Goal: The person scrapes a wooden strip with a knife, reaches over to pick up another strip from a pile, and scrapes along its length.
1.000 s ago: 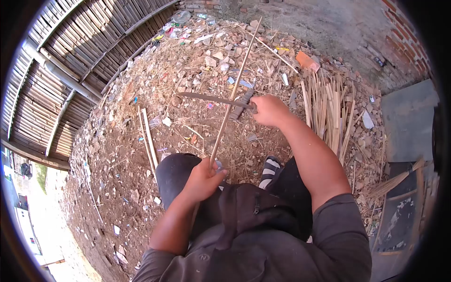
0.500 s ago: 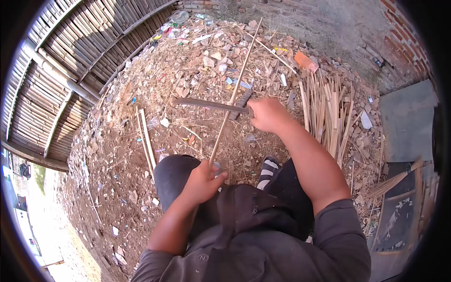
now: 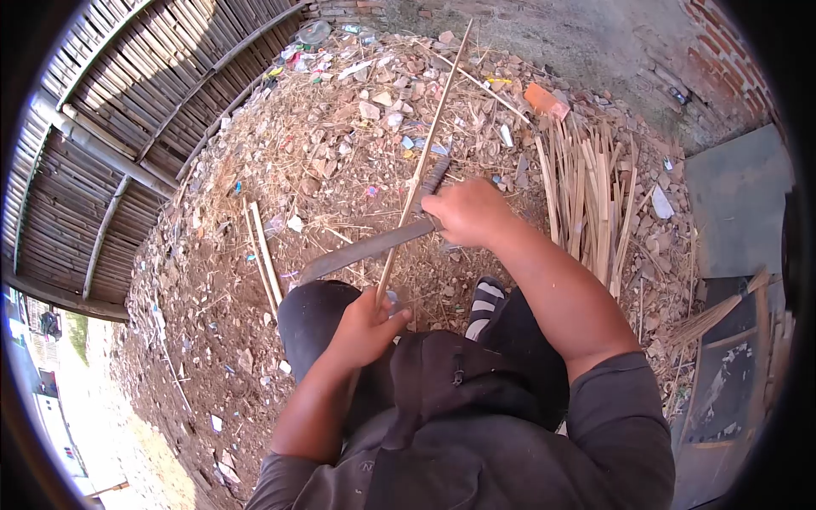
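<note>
Just above the person's lap, the fingers of the left hand (image 3: 364, 330) are curled tight around the low end of a long, thin stick (image 3: 443, 110). The stick leans up and away from these fingers, and its far tip is well past both hands. Up and to the right of them, the right hand (image 3: 469, 214) has its fingers wrapped around the handle of a big knife (image 3: 370, 248). The flat blade points left from those fingers and crosses the stick above the left hand; I cannot tell if they touch. Just past the right fingers is a dark, bumpy block (image 3: 437, 174). Below the right fingers is a foot in a striped sock (image 3: 483, 308), and a dark knee (image 3: 313, 313) is just left of the left fingers. To the right of the right hand lies a big bunch of thin wood strips (image 3: 595, 191), with an orange brick (image 3: 546, 100) beyond it. Left of both hands, two pale sticks (image 3: 264, 253) lie side by side on the stony ground (image 3: 229, 340). Farthest left is a bamboo fence (image 3: 140, 106).
</note>
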A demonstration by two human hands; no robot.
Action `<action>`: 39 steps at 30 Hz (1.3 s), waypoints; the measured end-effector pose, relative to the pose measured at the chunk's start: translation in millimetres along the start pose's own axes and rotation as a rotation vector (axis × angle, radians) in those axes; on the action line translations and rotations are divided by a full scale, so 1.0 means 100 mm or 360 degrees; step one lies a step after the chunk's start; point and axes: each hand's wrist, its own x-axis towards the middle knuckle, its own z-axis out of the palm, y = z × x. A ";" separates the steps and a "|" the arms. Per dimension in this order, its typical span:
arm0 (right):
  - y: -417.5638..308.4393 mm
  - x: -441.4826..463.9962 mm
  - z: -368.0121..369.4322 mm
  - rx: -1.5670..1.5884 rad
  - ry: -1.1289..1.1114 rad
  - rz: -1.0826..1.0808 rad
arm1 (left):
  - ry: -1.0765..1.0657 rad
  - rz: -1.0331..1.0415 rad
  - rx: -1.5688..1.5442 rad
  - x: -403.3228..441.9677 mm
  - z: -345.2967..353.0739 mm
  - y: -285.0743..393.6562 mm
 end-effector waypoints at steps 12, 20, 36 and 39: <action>-0.13 -0.06 -0.09 -0.0254 -0.0054 -0.0235 | 0.0049 0.0059 0.0051 0.01 -0.02 0.11; 0.74 -0.03 -0.14 0.0571 0.0261 0.0846 | -0.0056 0.0063 0.0013 -0.02 -0.06 0.15; -0.11 -0.05 -0.18 0.0105 -0.0005 0.0002 | -0.0405 -0.0179 -0.0788 -0.06 -0.18 0.23; -0.09 0.02 -0.18 0.0078 0.0043 0.0063 | -0.0292 -0.0172 -0.0722 -0.01 -0.16 0.27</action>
